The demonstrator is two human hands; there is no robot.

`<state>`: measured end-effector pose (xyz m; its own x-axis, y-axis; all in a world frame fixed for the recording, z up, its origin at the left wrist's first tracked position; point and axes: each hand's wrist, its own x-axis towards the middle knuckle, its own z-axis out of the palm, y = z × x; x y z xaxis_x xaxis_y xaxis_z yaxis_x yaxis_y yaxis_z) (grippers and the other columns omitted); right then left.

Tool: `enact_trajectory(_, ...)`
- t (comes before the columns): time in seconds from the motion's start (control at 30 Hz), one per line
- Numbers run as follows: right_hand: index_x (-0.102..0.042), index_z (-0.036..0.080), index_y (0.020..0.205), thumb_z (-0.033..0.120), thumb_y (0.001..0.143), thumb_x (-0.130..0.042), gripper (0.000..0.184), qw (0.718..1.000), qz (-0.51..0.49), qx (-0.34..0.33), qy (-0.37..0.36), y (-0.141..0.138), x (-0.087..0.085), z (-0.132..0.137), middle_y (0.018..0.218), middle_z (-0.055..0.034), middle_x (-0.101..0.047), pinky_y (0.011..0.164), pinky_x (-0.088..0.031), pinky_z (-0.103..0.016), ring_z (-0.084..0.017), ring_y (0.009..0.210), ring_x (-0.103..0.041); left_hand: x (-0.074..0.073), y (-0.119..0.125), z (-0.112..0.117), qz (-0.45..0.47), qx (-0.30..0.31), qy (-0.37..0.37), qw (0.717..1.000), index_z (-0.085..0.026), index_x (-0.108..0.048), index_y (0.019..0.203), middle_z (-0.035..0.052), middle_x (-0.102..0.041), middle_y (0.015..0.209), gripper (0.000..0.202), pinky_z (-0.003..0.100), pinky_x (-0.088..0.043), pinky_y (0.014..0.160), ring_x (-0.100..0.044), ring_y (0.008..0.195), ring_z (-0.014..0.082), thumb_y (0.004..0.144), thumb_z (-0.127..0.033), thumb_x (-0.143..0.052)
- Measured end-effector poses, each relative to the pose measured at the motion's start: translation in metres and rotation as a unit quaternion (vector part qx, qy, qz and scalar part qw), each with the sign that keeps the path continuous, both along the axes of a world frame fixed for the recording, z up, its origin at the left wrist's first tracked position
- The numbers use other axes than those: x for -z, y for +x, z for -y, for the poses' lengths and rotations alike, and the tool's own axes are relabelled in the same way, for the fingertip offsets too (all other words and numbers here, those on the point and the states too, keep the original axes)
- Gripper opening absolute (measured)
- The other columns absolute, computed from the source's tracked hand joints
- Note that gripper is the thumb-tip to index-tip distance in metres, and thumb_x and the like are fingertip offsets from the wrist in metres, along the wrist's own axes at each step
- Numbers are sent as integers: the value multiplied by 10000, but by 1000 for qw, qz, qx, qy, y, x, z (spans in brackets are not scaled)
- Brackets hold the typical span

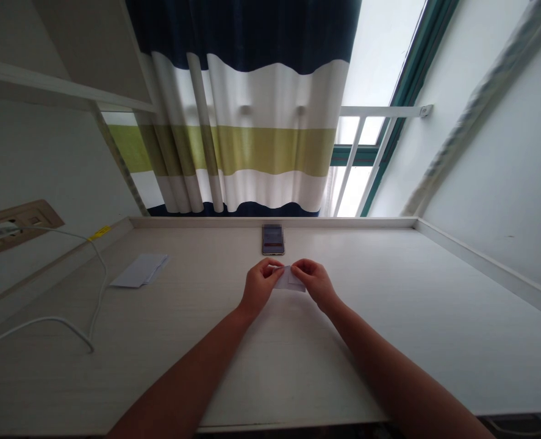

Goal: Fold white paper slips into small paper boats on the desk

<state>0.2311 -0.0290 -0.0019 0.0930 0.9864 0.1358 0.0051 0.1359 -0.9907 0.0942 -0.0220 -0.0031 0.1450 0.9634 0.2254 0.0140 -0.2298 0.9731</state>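
Observation:
Between my two hands is a small piece of white paper, with what looks like a folded layer on its right part. My left hand pinches its left upper edge between thumb and fingers. On the other side, my right hand grips the right upper part the same way. The paper is held at or just over the white table; I cannot tell whether it touches. Just beyond my hands lies a smartphone with its screen lit.
A small stack of white paper lies on the left. A white cable runs from a plug in the wall socket across the table's left side. Raised edging borders the back, below a striped curtain.

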Motion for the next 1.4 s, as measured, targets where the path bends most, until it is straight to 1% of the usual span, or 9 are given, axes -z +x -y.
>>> enact_trajectory(0.17, -559, 163, 593, 365, 573, -636, 218, 1000, 18, -4, 8, 1, 0, 0, 561, 10, -544, 515, -362, -243, -112, 529, -471, 1, 0, 1, -8, 11, 24, 1000, -154, -577, 740, -5, -594, 606, 184, 176, -377, 502, -532, 555, 98, 654, -316, -596)
enact_trajectory(0.3, -558, 163, 606, 365, 588, -628, 215, 999, 34, -5, 13, 2, -2, 2, 562, 10, -544, 517, -368, -245, -114, 532, -477, -1, 0, 3, -5, 41, 14, 999, -148, -571, 730, 11, -607, 648, 208, 189, -414, 534, -560, 606, 116, 627, -320, -624)
enact_trajectory(0.4, -549, 169, 612, 358, 604, -615, 201, 999, 41, -13, 20, 2, -3, 4, 551, 17, -527, 497, -360, -237, -109, 518, -465, -4, 0, 5, 13, 80, -16, 997, -146, -558, 744, 8, -597, 635, 251, 206, -435, 519, -559, 574, 116, 640, -369, -607)
enact_trajectory(0.57, -534, 178, 595, 358, 615, -600, 193, 997, 66, -13, 39, 1, -2, 4, 514, 29, -504, 466, -342, -229, -103, 481, -445, -5, 0, 3, 22, 81, -73, 994, -144, -532, 709, -25, -553, 550, 279, 172, -392, 433, -503, 455, 74, 630, -399, -615)
enact_trajectory(0.7, -544, 175, 598, 335, 630, -587, 169, 992, 105, -2, 62, 1, -1, 3, 520, 26, -511, 472, -348, -225, -102, 491, -453, -5, 0, 1, 59, 112, -140, 982, -136, -553, 790, 20, -609, 660, 312, 231, -472, 502, -563, 542, 111, 589, -347, -669)
enact_trajectory(0.87, -572, 165, 632, 321, 629, -594, 158, 992, 113, -8, 53, 2, 0, 2, 584, -5, -574, 519, -395, -247, -124, 544, -507, -8, -2, 0, 83, 103, -179, 975, -114, -610, 767, 47, -619, 721, 307, 297, -512, 587, -578, 651, 145, 544, -301, -708)
enact_trajectory(0.97, -586, 161, 662, 308, 624, -604, 153, 993, 107, -19, 52, 2, 0, 2, 611, -13, -590, 537, -407, -254, -130, 565, -524, -8, -4, -1, 75, 102, -177, 976, -115, -623, 778, 47, -623, 725, 308, 285, -500, 582, -577, 655, 147, 550, -307, -701)
enact_trajectory(1.13, -606, 159, 728, 298, 632, -603, 169, 994, 95, -31, 38, 3, -1, 3, 609, -11, -589, 543, -404, -256, -130, 570, -524, -3, -5, -3, 28, 80, -148, 985, -123, -622, 765, 45, -623, 705, 313, 213, -431, 518, -553, 593, 115, 552, -340, -694)
enact_trajectory(1.4, -588, 156, 678, 296, 619, -621, 156, 998, 49, -43, 21, 2, -1, 3, 628, -9, -586, 577, -405, -259, -124, 593, -521, -2, -6, -5, 51, 101, -178, 977, -132, -626, 759, 32, -619, 709, 304, 246, -448, 579, -564, 619, 122, 540, -329, -703)
